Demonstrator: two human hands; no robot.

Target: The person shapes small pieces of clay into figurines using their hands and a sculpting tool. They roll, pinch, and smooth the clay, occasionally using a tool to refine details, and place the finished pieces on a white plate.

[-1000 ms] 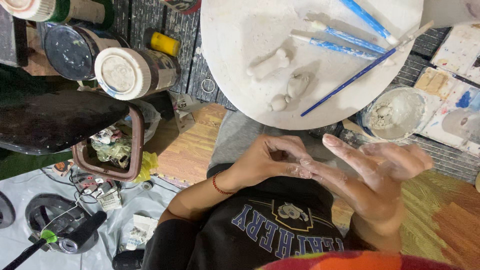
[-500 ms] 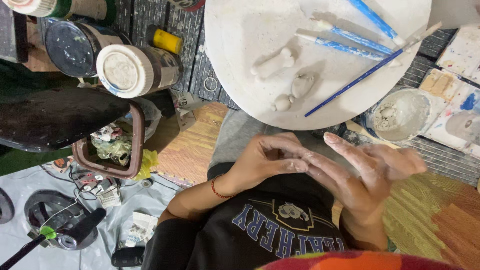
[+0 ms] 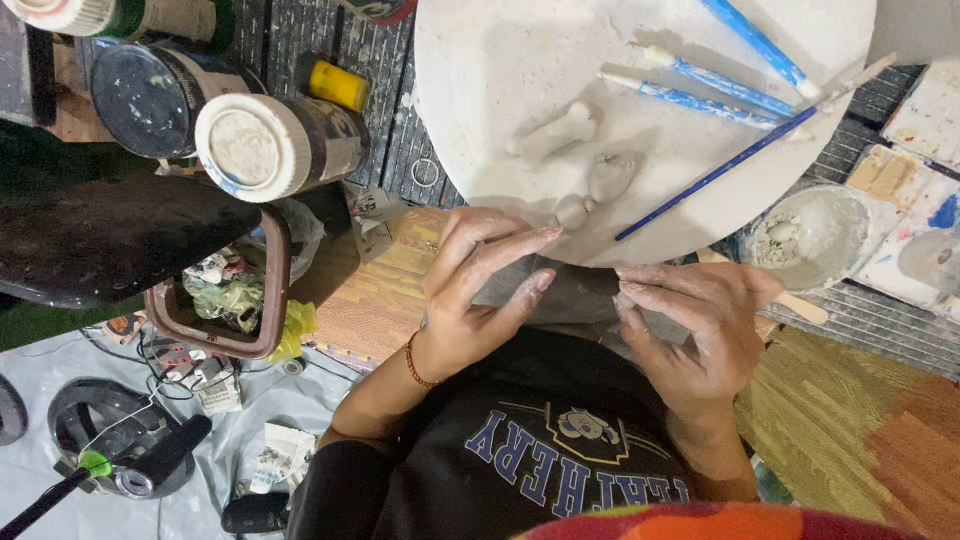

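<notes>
My left hand (image 3: 478, 290), smeared with pale clay and with a red thread at the wrist, rests on my grey trouser knee (image 3: 575, 295). Its fingers are spread and its fingertips reach the near edge of the round white board (image 3: 480, 90). A small clay ball (image 3: 573, 211) lies just beyond them. My right hand (image 3: 690, 325) lies palm down on the same knee, fingers apart, with nothing seen in it. On the board lie a bone-shaped clay piece (image 3: 552, 134), an oval clay lump (image 3: 612, 176), several blue-handled brushes (image 3: 700, 100) and a long thin blue brush (image 3: 740, 160).
A bowl of grey clay water (image 3: 812, 235) stands right of the board, beside a paint-stained palette (image 3: 915, 215). Lidded jars (image 3: 270, 145), a dark tin (image 3: 150, 95) and a yellow bottle (image 3: 338, 85) crowd the upper left. A brown basket of scraps (image 3: 225, 300) sits below them.
My hands were pressed together in front of my chest; they have separated and moved down onto my knee, the left one reaching toward the board's edge.
</notes>
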